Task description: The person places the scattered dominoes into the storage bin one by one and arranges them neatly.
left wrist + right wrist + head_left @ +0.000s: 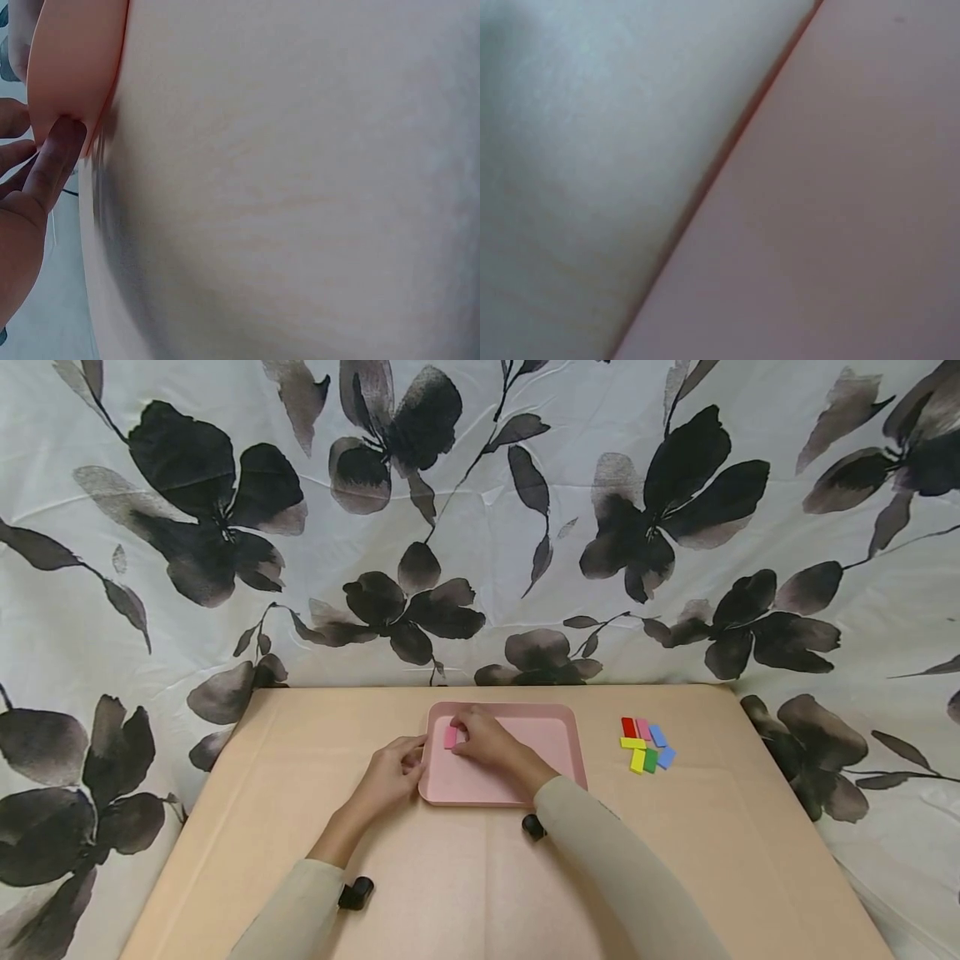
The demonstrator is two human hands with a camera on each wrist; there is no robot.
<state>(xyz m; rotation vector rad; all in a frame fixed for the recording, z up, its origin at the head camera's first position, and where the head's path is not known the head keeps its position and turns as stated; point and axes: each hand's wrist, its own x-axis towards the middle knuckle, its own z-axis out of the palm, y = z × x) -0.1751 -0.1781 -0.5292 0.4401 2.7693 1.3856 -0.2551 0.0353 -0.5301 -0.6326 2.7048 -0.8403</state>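
A shallow pink tray (517,795) lies on the table. My left hand (392,772) is at its left edge; in the left wrist view the thumb presses the tray's outer wall (79,60) and the other fingers reach its rim. Over the tray's left part, my right hand (491,745) bends its index finger and thumb about a small bright pink block (450,737), which shows just left of the fingertips. The right wrist view has only the tray's edge and floor (840,187), with the hand out of sight.
Right of the tray, several small flat blocks lie in a loose cluster on the table, among them a red block (628,727), a green block (651,760) and a yellow block (637,761). A floral cloth (480,527) hangs behind the tan table (480,877).
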